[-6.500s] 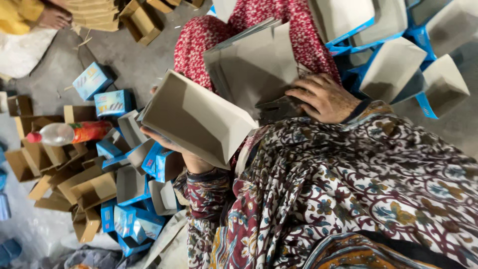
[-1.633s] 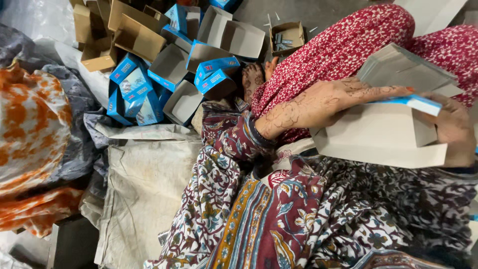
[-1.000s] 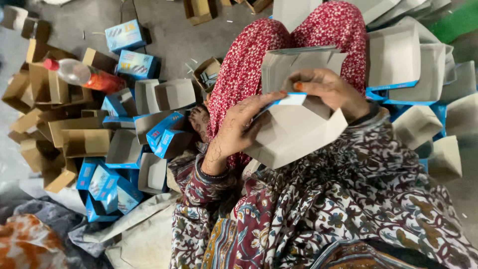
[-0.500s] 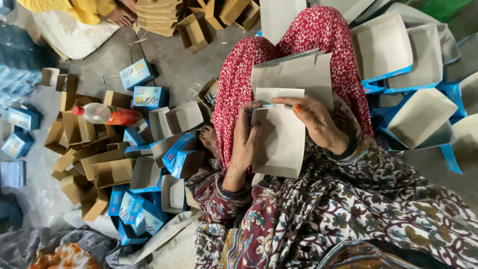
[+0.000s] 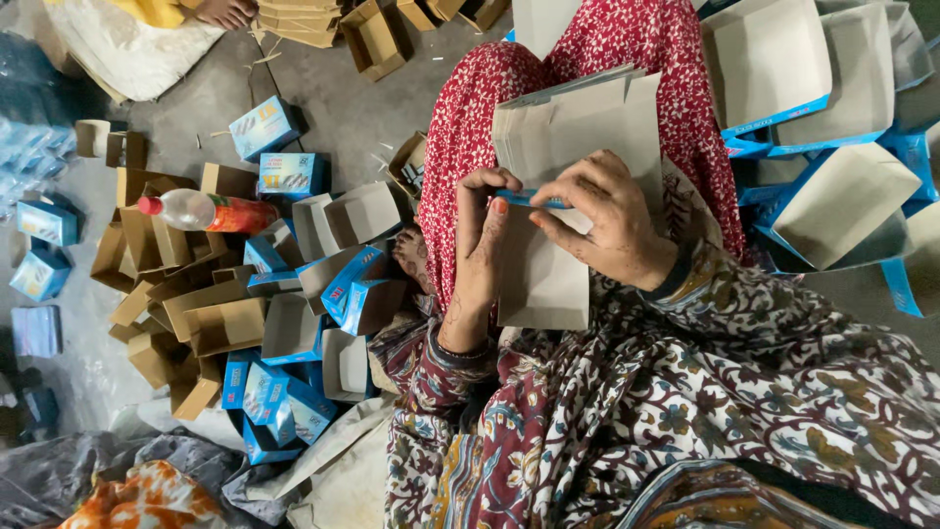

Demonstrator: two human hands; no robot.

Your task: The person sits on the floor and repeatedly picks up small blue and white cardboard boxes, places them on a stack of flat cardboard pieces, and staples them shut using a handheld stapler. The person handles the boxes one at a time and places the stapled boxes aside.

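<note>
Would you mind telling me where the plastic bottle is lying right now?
In the head view, the plastic bottle lies on its side at the left, atop the heap of folded brown cartons, just below a blue box.

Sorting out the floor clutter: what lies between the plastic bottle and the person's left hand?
In the head view, a jumble of folded blue and grey cartons covers the floor between the bottle and the left hand, beside a bare foot.
</note>
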